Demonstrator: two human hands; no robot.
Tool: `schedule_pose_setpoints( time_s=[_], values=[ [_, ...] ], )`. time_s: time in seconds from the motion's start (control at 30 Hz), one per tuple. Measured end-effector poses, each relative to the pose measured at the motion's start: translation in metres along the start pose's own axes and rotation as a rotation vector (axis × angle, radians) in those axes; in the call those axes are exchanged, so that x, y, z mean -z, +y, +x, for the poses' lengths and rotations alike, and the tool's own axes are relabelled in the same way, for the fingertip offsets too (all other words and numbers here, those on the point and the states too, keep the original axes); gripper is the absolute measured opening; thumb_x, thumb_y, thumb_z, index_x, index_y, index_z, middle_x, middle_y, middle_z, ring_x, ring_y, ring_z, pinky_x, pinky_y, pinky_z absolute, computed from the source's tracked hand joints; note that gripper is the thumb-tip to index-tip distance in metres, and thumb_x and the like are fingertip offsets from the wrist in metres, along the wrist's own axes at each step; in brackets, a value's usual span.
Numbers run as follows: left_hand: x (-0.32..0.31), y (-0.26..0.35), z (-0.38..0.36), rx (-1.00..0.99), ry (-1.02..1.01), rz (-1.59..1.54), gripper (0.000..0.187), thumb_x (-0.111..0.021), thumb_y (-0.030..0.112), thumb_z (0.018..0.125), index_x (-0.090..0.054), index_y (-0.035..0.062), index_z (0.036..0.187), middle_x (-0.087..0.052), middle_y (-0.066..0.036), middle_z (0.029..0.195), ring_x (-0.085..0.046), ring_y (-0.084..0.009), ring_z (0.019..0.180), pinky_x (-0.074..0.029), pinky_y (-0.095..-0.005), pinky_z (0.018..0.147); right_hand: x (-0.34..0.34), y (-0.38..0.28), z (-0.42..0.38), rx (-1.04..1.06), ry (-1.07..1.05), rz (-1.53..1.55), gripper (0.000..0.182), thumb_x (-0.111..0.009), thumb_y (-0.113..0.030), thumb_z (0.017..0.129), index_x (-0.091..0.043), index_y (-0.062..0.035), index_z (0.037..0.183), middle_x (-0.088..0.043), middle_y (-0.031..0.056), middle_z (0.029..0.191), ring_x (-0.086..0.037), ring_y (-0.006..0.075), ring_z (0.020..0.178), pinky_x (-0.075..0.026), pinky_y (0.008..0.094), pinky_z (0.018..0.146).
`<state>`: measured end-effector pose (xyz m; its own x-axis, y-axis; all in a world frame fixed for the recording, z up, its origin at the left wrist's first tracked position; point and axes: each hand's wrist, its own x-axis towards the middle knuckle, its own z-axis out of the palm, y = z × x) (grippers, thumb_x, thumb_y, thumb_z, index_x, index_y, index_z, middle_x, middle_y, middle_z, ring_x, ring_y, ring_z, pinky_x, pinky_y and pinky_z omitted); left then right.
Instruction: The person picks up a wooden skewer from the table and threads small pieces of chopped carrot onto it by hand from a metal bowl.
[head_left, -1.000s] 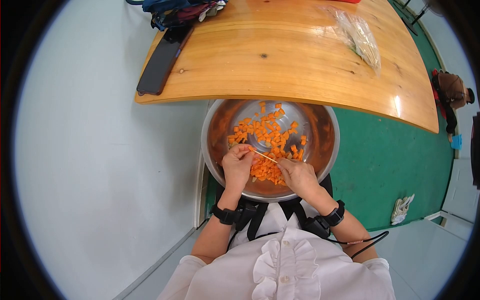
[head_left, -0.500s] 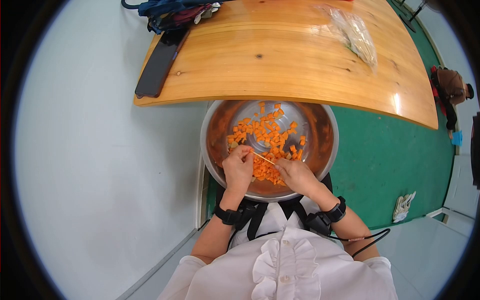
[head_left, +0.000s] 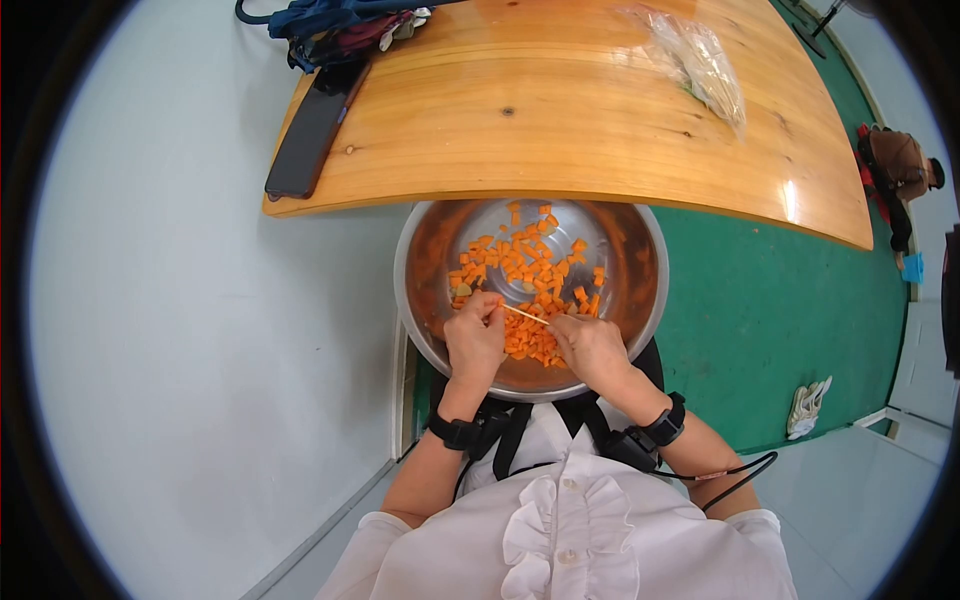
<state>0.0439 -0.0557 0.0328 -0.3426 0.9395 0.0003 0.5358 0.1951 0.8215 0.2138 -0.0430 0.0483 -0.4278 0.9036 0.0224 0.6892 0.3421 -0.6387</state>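
Note:
A large steel bowl [head_left: 658,300] rests at my lap, partly under the table edge. Diced orange pieces [head_left: 525,262] that look like carrot lie scattered in it, with a few brownish bits among them. Over the bowl, my right hand [head_left: 595,352] is closed on a thin wooden skewer [head_left: 524,315] that slants up to the left. Its far end meets the fingertips of my left hand [head_left: 474,345], which pinch a small orange piece [head_left: 500,302] there. How far the skewer goes into the piece is hidden by the fingers.
Above the bowl is a wooden table [head_left: 510,150] carrying a black phone [head_left: 315,135], a folded blue umbrella [head_left: 335,22] and a clear plastic bag [head_left: 715,85]. A wall [head_left: 220,300] runs close on the left. To the right are a person [head_left: 897,168] and shoes [head_left: 808,408] on the green floor.
The view has shifted slightly. Both hands keep their grip, the left on the orange piece and the right on the skewer; their pose has hardly changed.

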Motion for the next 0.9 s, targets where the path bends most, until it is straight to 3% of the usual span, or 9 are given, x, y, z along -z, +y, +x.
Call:
schedule_pose_setpoints(
  time_s=[0.1, 0.2, 0.3, 0.4, 0.5, 0.6, 0.7, 0.8, 0.9],
  values=[
    [-0.002, -0.008, 0.000, 0.025, 0.013, -0.053, 0.011, -0.060, -0.003, 0.076, -0.062, -0.0037, 0.087, -0.067, -0.010, 0.075, -0.063, -0.0098, 0.069, -0.049, -0.0226, 0.060, 0.000, 0.003, 0.005, -0.049, -0.162, 0.269, 0.015, -0.052, -0.012, 0.084, -0.060, -0.0002, 0.082, -0.060, 0.0168, 0.066, -0.059, 0.0284, 0.055, -0.047, 0.0374, 0.052],
    [-0.002, -0.009, 0.000, 0.010, 0.013, -0.081, 0.012, -0.062, 0.002, 0.074, -0.063, -0.0006, 0.086, -0.065, -0.015, 0.075, -0.066, -0.0237, 0.069, -0.051, -0.0297, 0.061, 0.009, 0.002, 0.014, -0.381, -0.464, 0.601, 0.019, -0.051, -0.015, 0.086, -0.060, 0.0001, 0.081, -0.059, 0.0192, 0.064, -0.058, 0.0304, 0.055, -0.046, 0.0376, 0.054],
    [0.001, -0.005, 0.000, -0.009, -0.003, -0.060, 0.013, -0.061, 0.002, 0.074, -0.063, -0.0005, 0.087, -0.065, -0.014, 0.074, -0.066, -0.0227, 0.069, -0.051, -0.0294, 0.061, 0.006, 0.005, 0.013, -0.408, -0.455, 0.646, 0.018, -0.053, -0.016, 0.085, -0.060, 0.0000, 0.079, -0.058, 0.0192, 0.060, -0.058, 0.0312, 0.055, -0.045, 0.0375, 0.053],
    [0.001, -0.001, 0.000, 0.002, 0.003, -0.077, 0.012, -0.061, 0.001, 0.074, -0.063, -0.0005, 0.086, -0.065, -0.014, 0.073, -0.066, -0.0210, 0.067, -0.050, -0.0282, 0.060, 0.006, -0.003, 0.006, -0.122, -0.185, 0.286, 0.015, -0.054, -0.013, 0.083, -0.059, -0.0009, 0.076, -0.058, 0.0167, 0.061, -0.058, 0.0298, 0.054, -0.046, 0.0374, 0.052],
    [0.003, 0.002, 0.001, 0.050, -0.050, -0.056, 0.013, -0.059, -0.002, 0.076, -0.062, -0.0054, 0.089, -0.067, -0.009, 0.077, -0.064, -0.0104, 0.070, -0.050, -0.0213, 0.062, -0.001, -0.005, 0.001, 0.010, 0.006, 0.070, 0.013, -0.054, -0.011, 0.082, -0.056, -0.0021, 0.073, -0.059, 0.0148, 0.060, -0.058, 0.0300, 0.054, -0.047, 0.0382, 0.051],
    [0.000, -0.007, 0.000, 0.083, -0.083, -0.116, 0.014, -0.057, -0.004, 0.078, -0.060, -0.0075, 0.091, -0.067, -0.011, 0.081, -0.064, -0.0123, 0.072, -0.051, -0.0216, 0.065, 0.003, -0.009, 0.000, 0.022, 0.044, -0.040, 0.012, -0.054, -0.010, 0.081, -0.054, -0.0027, 0.072, -0.058, 0.0142, 0.061, -0.059, 0.0310, 0.056, -0.047, 0.0392, 0.051],
    [-0.006, -0.011, -0.001, 0.090, 0.001, -0.270, 0.011, -0.061, 0.000, 0.075, -0.063, -0.0014, 0.085, -0.066, -0.012, 0.072, -0.066, -0.0146, 0.066, -0.049, -0.0240, 0.057, 0.000, -0.003, 0.000, 0.027, 0.059, -0.041, 0.012, -0.055, -0.011, 0.081, -0.057, -0.0025, 0.072, -0.059, 0.0148, 0.061, -0.059, 0.0312, 0.055, -0.047, 0.0393, 0.050],
    [-0.004, -0.010, 0.000, 0.082, -0.003, -0.280, 0.011, -0.060, -0.002, 0.075, -0.063, -0.0019, 0.085, -0.067, -0.011, 0.073, -0.065, -0.0134, 0.067, -0.049, -0.0235, 0.057, -0.001, -0.001, 0.003, 0.036, 0.017, 0.156, 0.014, -0.056, -0.012, 0.082, -0.060, -0.0010, 0.075, -0.058, 0.0126, 0.058, -0.057, 0.0247, 0.049, -0.044, 0.0343, 0.043],
    [0.003, -0.007, 0.001, 0.097, -0.111, -0.232, 0.014, -0.055, -0.006, 0.079, -0.058, -0.0082, 0.093, -0.066, -0.012, 0.086, -0.064, -0.0143, 0.076, -0.051, -0.0225, 0.068, 0.011, -0.006, 0.012, -0.353, -0.323, 0.596, 0.016, -0.056, -0.013, 0.084, -0.062, -0.0001, 0.079, -0.056, 0.0103, 0.054, -0.054, 0.0184, 0.045, -0.041, 0.0302, 0.041]
  ],
)
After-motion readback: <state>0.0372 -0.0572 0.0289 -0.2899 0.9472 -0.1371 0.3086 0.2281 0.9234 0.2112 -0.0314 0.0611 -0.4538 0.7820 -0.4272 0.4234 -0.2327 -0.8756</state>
